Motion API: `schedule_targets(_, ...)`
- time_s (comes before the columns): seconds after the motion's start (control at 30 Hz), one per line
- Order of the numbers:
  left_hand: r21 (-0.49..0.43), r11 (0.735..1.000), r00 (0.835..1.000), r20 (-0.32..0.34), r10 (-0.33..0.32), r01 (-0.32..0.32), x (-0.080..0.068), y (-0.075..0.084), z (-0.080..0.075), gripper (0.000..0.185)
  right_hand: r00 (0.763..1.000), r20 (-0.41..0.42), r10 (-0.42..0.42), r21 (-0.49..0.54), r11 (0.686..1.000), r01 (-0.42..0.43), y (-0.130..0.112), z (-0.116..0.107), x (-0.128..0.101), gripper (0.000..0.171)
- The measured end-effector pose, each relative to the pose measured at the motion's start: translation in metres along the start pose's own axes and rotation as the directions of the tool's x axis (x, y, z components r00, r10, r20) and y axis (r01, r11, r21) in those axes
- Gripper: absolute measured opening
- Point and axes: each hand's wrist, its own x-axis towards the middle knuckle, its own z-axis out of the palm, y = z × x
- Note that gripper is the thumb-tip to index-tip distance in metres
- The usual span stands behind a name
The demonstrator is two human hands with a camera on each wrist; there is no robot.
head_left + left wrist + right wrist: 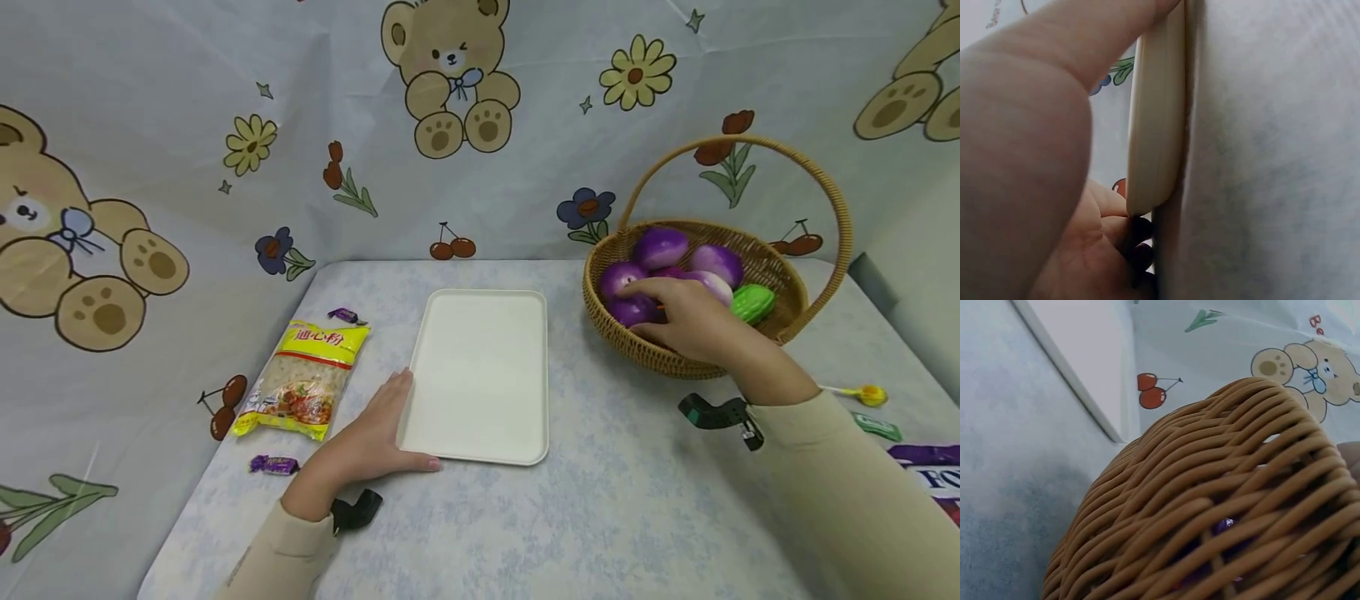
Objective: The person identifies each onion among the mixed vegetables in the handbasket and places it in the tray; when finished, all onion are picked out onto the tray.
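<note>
My left hand [367, 437] rests at the near left corner of a white rectangular tray [476, 375]. Its fingers lie along the left side, and the thumb stretches along the near edge; the left wrist view shows the tray's rim [1157, 119] up close. My right hand [686, 321] reaches over the front rim of a wicker basket [645, 354]. Thumb and fingers curve around a purple onion [632, 311] at the basket's left. More purple onions [660, 247] and a bumpy green bitter melon [752, 303] lie there. Basket weave [1210, 487] hides the right hand's grip in the right wrist view.
A yellow-ended bag of pasta [303, 379] lies left of the tray, between two purple-wrapped candies [273, 465]. On the right are a yellow lollipop [870, 395], a green packet [876, 427] and a purple package [930, 475]. The basket's handle [843, 225] arches high.
</note>
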Motion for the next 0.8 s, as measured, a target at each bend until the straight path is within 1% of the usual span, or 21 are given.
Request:
schedule_targets(0.17,0.012,1.000,1.000,-0.004,0.012,-0.012,0.001,0.001,0.002,0.146,0.997,-0.050,0.051,0.026,0.998,-0.049,-0.001,-0.005,-0.003,0.053)
schedule_targets(0.33,0.005,1.000,1.000,-0.002,0.012,-0.012,-0.001,0.003,0.002,0.145,0.989,-0.130,0.067,0.054,0.997,-0.060,-0.008,-0.013,-0.008,0.052)
schedule_targets(0.43,0.005,1.000,1.000,0.002,0.006,-0.006,-0.001,0.003,0.001,0.144,0.979,-0.185,0.081,0.046,0.996,-0.074,-0.015,-0.018,-0.013,0.053)
schedule_targets(0.53,0.009,1.000,1.000,0.008,-0.003,0.003,-0.002,0.003,-0.001,0.144,0.963,-0.252,0.096,0.058,0.995,-0.084,-0.024,-0.023,-0.018,0.056)
schedule_targets(0.57,0.011,1.000,1.000,0.005,0.001,-0.001,-0.002,0.004,-0.002,0.144,0.956,-0.281,0.089,0.067,0.995,-0.073,-0.028,-0.024,-0.019,0.057)
schedule_targets(0.63,0.016,1.000,1.000,0.007,-0.005,0.004,-0.002,0.004,-0.003,0.144,0.935,-0.353,0.042,0.081,0.997,-0.014,-0.036,-0.024,-0.022,0.059)
schedule_targets(0.73,0.013,1.000,1.000,0.004,-0.001,0.001,-0.002,0.004,-0.003,0.144,0.892,-0.446,-0.076,0.063,0.991,0.117,-0.051,-0.021,-0.026,0.063)
schedule_targets(0.8,0.012,1.000,1.000,0.005,-0.005,0.005,-0.002,0.003,-0.003,0.144,0.862,-0.479,-0.166,0.044,0.976,0.212,-0.062,-0.015,-0.027,0.065)
